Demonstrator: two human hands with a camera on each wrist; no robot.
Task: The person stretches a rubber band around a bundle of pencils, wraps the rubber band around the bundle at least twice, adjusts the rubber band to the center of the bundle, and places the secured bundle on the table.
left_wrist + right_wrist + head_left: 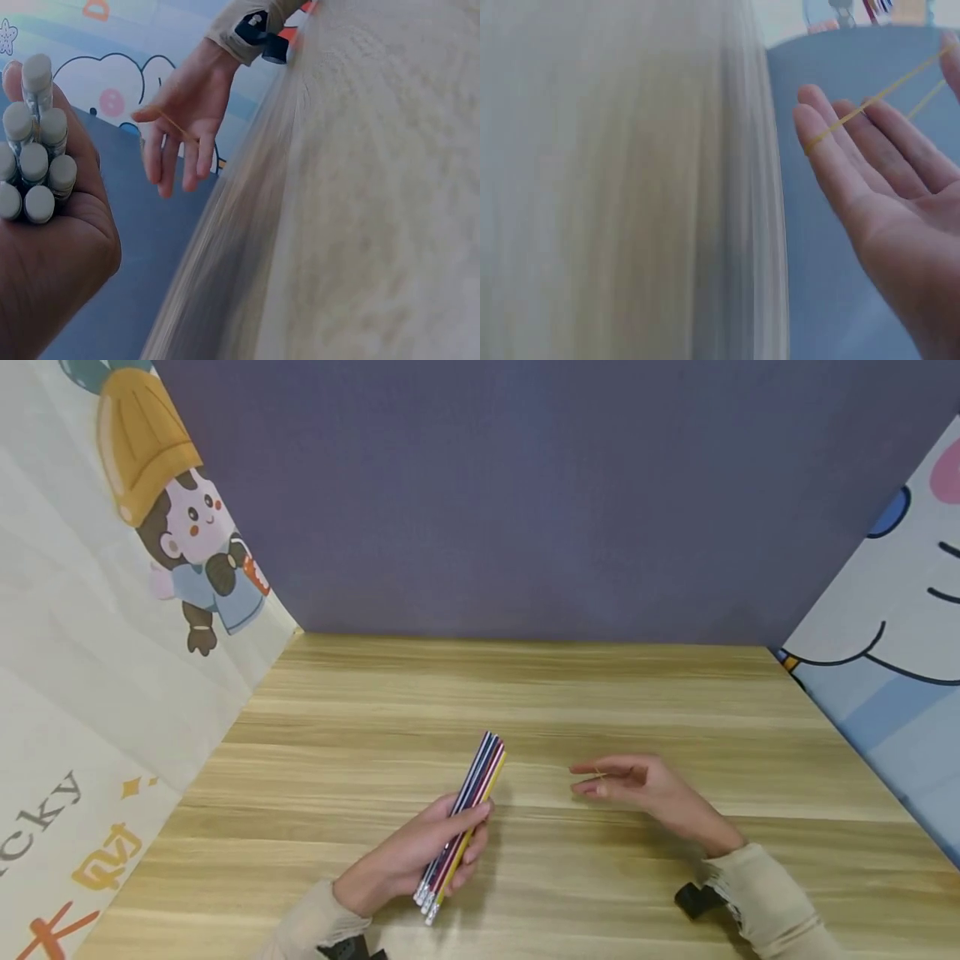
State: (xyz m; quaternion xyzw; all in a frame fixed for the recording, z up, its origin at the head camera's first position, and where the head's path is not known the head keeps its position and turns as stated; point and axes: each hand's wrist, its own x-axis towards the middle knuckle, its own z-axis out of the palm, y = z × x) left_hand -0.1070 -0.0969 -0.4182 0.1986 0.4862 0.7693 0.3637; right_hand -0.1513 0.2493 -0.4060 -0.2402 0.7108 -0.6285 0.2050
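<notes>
A bundle of several pencils [474, 781] in dark, white-striped, magenta and yellow colours is gripped in my left hand [411, 853], the thumb lying across it. The pencils slant up and to the right above the table. Their pale eraser ends [34, 163] stick out close together at the lower end in the left wrist view. To the right, apart from the bundle, my right hand [648, 787] is held above the table with its fingers fairly straight. A thin yellow rubber band [896, 85] is stretched between its thumb and fingers.
The wooden table [360, 718] reaches back to a dark blue-grey panel [525, 502]. A white printed sheet [97, 693] borders the left side, and a light blue cartoon-printed one [885, 627] borders the right. Each wrist wears a black device [699, 900].
</notes>
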